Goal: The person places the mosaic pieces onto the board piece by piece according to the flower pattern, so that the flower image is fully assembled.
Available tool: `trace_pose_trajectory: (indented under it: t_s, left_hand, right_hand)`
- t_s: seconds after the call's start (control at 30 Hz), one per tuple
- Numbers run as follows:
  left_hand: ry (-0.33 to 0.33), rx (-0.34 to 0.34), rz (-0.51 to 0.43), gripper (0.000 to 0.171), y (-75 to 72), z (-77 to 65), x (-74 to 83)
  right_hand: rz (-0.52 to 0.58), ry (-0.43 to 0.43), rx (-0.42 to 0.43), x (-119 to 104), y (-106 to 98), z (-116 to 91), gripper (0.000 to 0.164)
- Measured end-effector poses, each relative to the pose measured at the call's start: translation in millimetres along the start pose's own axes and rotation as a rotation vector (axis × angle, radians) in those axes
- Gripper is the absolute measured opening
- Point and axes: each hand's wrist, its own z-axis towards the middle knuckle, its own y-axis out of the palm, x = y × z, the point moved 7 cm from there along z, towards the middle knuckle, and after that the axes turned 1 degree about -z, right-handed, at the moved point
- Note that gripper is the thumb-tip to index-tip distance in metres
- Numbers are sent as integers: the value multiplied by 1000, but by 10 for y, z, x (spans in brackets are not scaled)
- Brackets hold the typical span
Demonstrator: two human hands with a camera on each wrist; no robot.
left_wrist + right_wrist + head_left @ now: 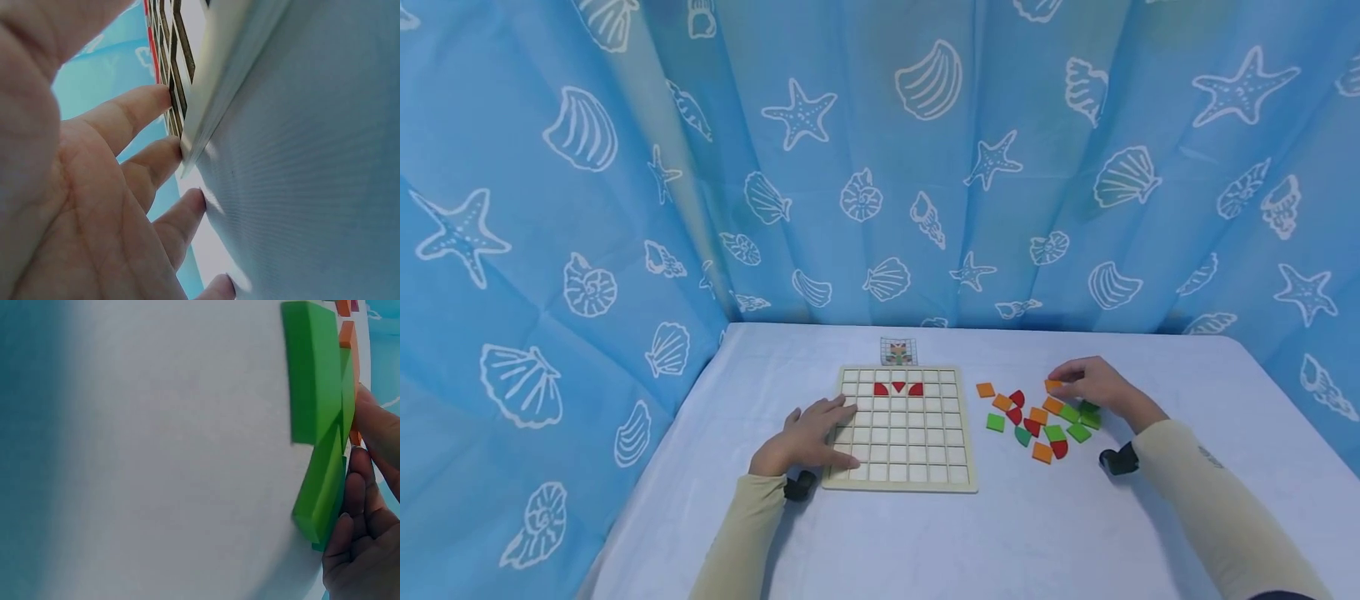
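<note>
- Left hand (808, 433): fingers spread, thumb and index over the left side of the board (900, 487), gripping nothing; I'd say it's there to keep the board from sliding.
- Board: flat on the table (895, 542), under and to the right of my left hand, so most squares are uncovered between my two hands.
- Three red pieces (915, 390): side by side in the board's second row from the far edge, beyond my left fingers. Triangle between two quarter-rounds, point toward me; grid dividers probably hold them in line.
- Right hand (1101, 387): well apart from the left, fingertips pinching an orange tile (1053, 387); edge grip likely suits a flat piece. Can't tell if it's lifted.
- Loose green tiles (995, 422), other orange tiles (1042, 452) and red quarter-rounds (1059, 449): scattered between board and right hand, some overlapping, presumably for easy reach.
- Picture card (898, 352): just past the board's far edge, ahead of my left hand, likely so neither arm blocks it.
</note>
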Motion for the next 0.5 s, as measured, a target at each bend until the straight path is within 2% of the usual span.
trace_pose_trajectory:
  t_s: [0.17, 0.5]
  left_hand:
    - [-2, -7, 5, 92, -5, 9, 4]
    - [-2, 16, -3, 92, -5, 8, 2]
  right_hand:
    - [10, 18, 4, -12, -2, -29, 43]
    - [-8, -2, 2, -96, -20, -40, 38]
